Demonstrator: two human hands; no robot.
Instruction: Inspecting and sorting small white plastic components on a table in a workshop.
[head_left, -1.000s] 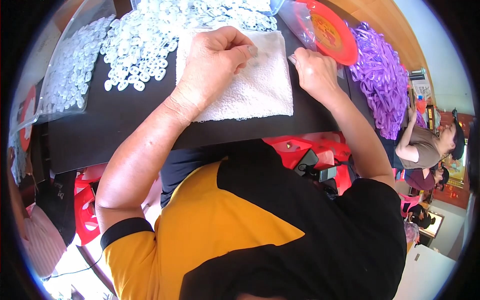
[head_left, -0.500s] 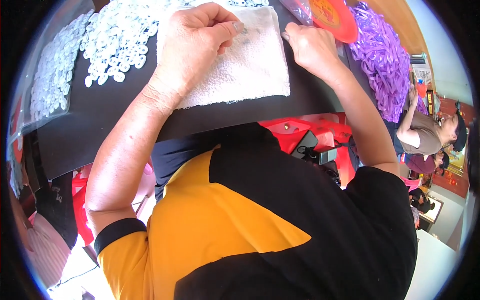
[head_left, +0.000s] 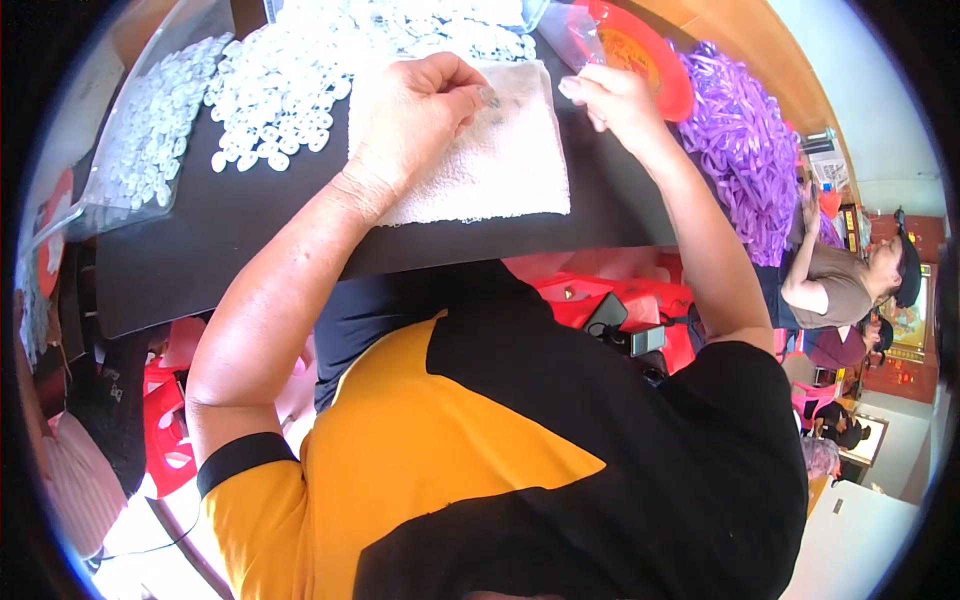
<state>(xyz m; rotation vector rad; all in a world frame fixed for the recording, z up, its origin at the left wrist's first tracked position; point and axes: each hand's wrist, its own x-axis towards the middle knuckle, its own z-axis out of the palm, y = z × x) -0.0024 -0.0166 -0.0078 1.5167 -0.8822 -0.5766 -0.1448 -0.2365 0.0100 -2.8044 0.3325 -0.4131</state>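
Over the left part of a white terry cloth (head_left: 500, 185) is my left hand (head_left: 415, 120), its fingers curled and thumb pressed to the index finger. Whatever sits in that pinch is too small to name. My right hand (head_left: 622, 105) hovers by the cloth's upper right corner, thumb and index finger together at the tips, the other fingers bent in. I cannot make out what, if anything, it holds. Beyond my left hand spreads a heap of small white oval plastic pieces (head_left: 270, 105). Beside my right hand lies a pile of shiny purple ribbon strips (head_left: 735, 150).
A dark table (head_left: 250, 230) carries everything. At its left stands a clear plastic bag (head_left: 110, 180) of white pieces. A red round dish (head_left: 675, 75) lies behind my right hand, near clear plastic film (head_left: 575, 35). Another person (head_left: 840, 280) is at the far right; red chairs are below.
The whole view has shifted a little, showing more of the far table. My right hand has turned so its pinched fingertips show more. My left hand keeps its pinch over the cloth.
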